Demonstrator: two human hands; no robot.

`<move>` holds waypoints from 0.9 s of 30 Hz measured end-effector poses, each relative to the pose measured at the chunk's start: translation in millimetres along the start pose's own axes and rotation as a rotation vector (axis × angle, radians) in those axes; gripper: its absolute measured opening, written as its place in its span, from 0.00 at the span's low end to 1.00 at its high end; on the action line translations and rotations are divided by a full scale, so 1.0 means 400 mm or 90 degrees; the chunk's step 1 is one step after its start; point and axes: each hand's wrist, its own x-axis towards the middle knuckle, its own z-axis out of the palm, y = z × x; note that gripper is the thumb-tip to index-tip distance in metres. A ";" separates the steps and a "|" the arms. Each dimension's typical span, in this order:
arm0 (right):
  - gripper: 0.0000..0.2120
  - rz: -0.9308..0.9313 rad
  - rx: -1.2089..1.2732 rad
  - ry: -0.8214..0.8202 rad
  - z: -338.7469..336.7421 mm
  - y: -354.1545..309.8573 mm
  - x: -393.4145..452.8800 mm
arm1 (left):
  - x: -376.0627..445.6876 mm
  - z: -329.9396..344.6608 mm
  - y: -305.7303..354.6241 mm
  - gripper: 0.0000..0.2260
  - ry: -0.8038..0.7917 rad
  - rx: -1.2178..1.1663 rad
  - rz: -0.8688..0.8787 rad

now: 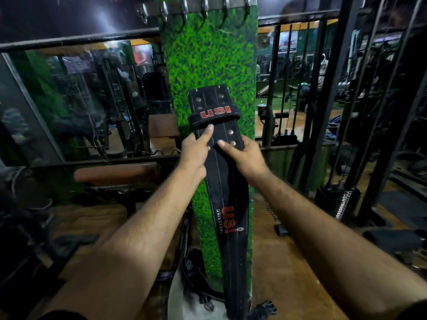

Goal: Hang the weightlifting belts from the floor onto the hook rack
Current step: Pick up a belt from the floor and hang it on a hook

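Note:
A long black weightlifting belt with red "USI" lettering hangs upright in front of a green grass-covered pillar. My left hand grips its left edge with the thumb laid up the front. My right hand grips the right edge, thumb across the belt near the metal rivets. The belt's lower end reaches down toward the floor. A row of metal hooks runs along a bar at the top of the pillar, well above the belt. Another black belt lies on the floor at the pillar's foot.
A brown padded bench stands to the left of the pillar. Black railings and glass run behind it. A weight-stack machine and black steel frames stand to the right. The floor is brown wood.

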 end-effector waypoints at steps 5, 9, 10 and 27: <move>0.09 0.073 0.034 -0.010 -0.003 0.162 -0.134 | 0.008 -0.008 0.015 0.19 0.038 -0.034 0.074; 0.05 0.217 -0.090 -0.099 -0.056 0.287 -0.197 | 0.020 -0.032 0.057 0.17 0.072 -0.024 0.071; 0.05 0.239 -0.137 -0.118 -0.072 0.303 -0.202 | 0.030 -0.037 0.069 0.19 0.085 -0.016 0.072; 0.14 0.180 -0.109 -0.151 0.048 0.176 -0.114 | -0.010 -0.110 0.096 0.06 0.143 -0.026 0.131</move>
